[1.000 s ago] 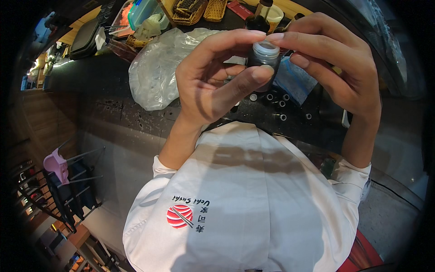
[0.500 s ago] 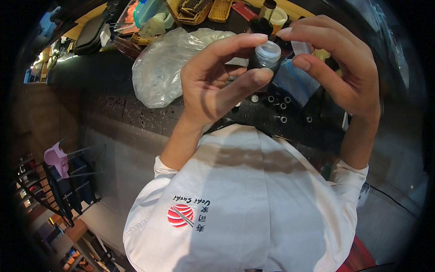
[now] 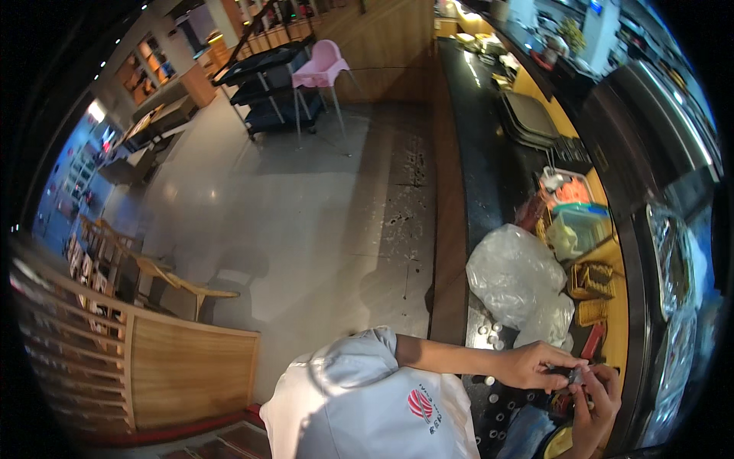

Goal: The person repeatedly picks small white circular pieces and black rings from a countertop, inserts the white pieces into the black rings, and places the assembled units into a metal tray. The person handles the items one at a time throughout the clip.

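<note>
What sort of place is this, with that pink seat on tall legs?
Most likely a restaurant: the pink seat looks like a child's high chair, and the long black counter carries stacked trays.

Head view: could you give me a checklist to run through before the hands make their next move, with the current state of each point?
1. Bottle held: ok; the left hand grips the small dark bottle.
2. Right hand close by: ok; the right hand has its fingers at the bottle's pale end.
3. Bottle mouth open or covered: cannot tell; fingers hide it.
4. Loose white pieces gathered: not ok; they lie scattered on the black counter.
5. Clear plastic bag free of the left arm: cannot tell; they look close, but contact is unclear.
</note>
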A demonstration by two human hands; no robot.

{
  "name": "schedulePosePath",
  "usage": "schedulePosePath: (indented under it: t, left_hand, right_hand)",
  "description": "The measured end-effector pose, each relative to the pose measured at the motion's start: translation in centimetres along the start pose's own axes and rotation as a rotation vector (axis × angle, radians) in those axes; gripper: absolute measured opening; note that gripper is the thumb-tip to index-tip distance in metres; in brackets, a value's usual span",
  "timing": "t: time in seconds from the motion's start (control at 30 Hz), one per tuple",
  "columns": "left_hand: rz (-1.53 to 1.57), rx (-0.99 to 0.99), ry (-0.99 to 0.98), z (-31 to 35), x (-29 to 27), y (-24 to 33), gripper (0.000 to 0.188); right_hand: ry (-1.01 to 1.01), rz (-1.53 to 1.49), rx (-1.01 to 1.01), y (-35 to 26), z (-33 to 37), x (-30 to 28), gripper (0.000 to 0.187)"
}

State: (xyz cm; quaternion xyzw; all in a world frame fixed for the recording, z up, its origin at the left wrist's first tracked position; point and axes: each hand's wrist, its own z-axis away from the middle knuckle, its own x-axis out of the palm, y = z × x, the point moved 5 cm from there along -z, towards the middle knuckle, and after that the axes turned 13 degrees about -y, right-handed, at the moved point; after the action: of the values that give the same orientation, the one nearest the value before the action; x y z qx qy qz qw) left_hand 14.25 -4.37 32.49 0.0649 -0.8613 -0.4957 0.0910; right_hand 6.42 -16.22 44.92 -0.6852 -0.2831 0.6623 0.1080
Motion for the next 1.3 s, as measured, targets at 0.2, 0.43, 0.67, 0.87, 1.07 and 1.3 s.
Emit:
schedulePosePath:
  t: [0.2, 0.43, 0.67, 0.87, 1.07, 1.3]
  left_hand:
    - [-0.207, 0.12, 0.177, 2.5, 0.1, -0.2, 0.062]
    - [-0.174, -0.007, 0.071, 3.4, 0.2, 0.5, 0.06]
    - [-0.152, 0.126, 0.077, 3.4, 1.0, -0.1, 0.063]
    - [0.006, 0.014, 0.065, 3.2, 0.8, -2.5, 0.061]
    - [0.418, 0.019, 0.07, 3.3, 0.4, -4.2, 0.056]
    - [0.538, -0.063, -0.01, 3.2, 0.8, -2.8, 0.037]
  right_hand:
    - [-0.07, -0.051, -0.13, -0.7, -1.4, 1.8, 0.032]
    - [-0.202, 0.057, -0.197, -3.6, -2.2, 0.9, 0.028]
    - [-0.285, 0.139, -0.181, -3.6, -1.3, 1.3, 0.043]
    - [-0.283, 0.118, -0.136, -3.9, -1.2, 1.4, 0.053]
    - [-0.27, 0.159, -0.139, -3.6, -1.5, 1.5, 0.046]
    - [-0.272, 0.189, -0.191, -4.0, -1.5, 1.8, 0.03]
